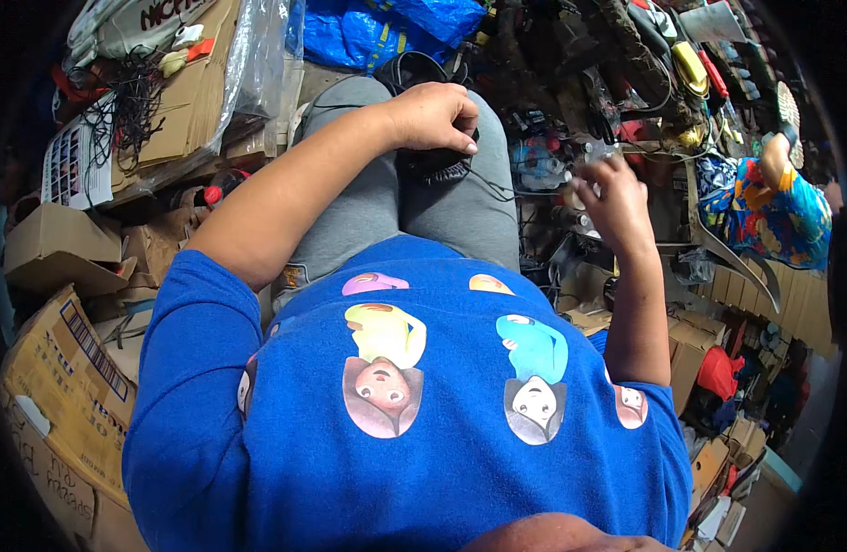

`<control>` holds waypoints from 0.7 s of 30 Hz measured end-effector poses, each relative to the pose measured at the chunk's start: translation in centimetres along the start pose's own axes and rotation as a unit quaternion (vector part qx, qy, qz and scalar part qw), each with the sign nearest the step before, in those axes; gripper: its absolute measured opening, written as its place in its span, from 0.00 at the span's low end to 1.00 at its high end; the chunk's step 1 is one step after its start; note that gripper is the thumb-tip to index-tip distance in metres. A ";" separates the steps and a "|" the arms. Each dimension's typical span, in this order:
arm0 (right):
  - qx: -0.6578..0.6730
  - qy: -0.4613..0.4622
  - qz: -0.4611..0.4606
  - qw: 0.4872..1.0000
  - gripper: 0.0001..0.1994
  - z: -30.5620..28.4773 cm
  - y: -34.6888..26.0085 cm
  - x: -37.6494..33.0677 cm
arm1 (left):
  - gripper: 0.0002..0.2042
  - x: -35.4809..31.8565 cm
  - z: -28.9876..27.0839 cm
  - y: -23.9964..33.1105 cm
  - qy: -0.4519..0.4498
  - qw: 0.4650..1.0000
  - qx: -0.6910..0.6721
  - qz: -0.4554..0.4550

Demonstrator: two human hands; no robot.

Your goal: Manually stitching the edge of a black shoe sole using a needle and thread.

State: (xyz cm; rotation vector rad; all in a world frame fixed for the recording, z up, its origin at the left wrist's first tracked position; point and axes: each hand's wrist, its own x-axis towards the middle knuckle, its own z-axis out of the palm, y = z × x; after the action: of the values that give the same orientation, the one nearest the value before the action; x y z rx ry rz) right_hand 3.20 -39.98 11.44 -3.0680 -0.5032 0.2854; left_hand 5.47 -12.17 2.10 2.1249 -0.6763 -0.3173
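Between my knees, on grey trousers, rests a black shoe-like thing [434, 167] with a rough, fringed near edge. My left hand [432, 118] lies over it, palm down, its fingers curled onto it and mostly hidden; the thumb points right. A thin dark cord [494, 189] trails from it across my right thigh. Off to the right, apart from the black thing, my right hand [616, 204] is raised with its fingers bent inward. Those fingertips are slightly blurred, and whatever they pinch cannot be made out.
Flattened cardboard [179, 115] and tangled black wires [138, 115] are stacked at left, above an open carton [60, 248]. A blue plastic sheet [377, 32] lies ahead. Clear bottles [538, 166] stand beside my right knee. A curved blade-like piece [741, 262] juts out near another person's colourful sleeve [791, 216].
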 end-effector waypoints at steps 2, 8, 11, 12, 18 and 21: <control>0.062 0.131 -0.069 0.987 0.10 -0.5 -1.7 0.5 | 0.12 0.4 0.2 0.1 -0.002 1.000 -0.009 0.000; 0.036 -0.062 -0.247 0.966 0.13 1.6 -7.9 3.1 | 0.11 0.7 0.5 -0.3 0.001 1.000 -0.019 0.021; 0.118 -0.106 -0.279 0.947 0.12 3.5 -6.6 4.1 | 0.11 0.3 0.8 -0.1 0.012 0.999 -0.033 0.020; 0.144 -0.116 -0.274 0.944 0.11 3.5 -6.6 4.0 | 0.11 0.1 0.9 -0.1 0.016 0.999 -0.037 0.014; 0.204 -0.112 -0.262 0.937 0.08 3.0 -6.1 2.0 | 0.11 -0.2 0.9 0.0 0.013 0.998 -0.050 0.025; 0.255 -0.115 -0.231 0.932 0.12 2.6 -5.1 0.6 | 0.12 0.0 0.7 -0.2 0.011 0.999 -0.046 0.013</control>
State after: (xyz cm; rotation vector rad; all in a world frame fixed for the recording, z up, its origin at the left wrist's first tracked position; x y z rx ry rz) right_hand 1.65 -34.99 9.03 -2.3425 -0.9595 0.6423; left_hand 5.19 -12.55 1.51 2.0280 -0.6626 -0.3054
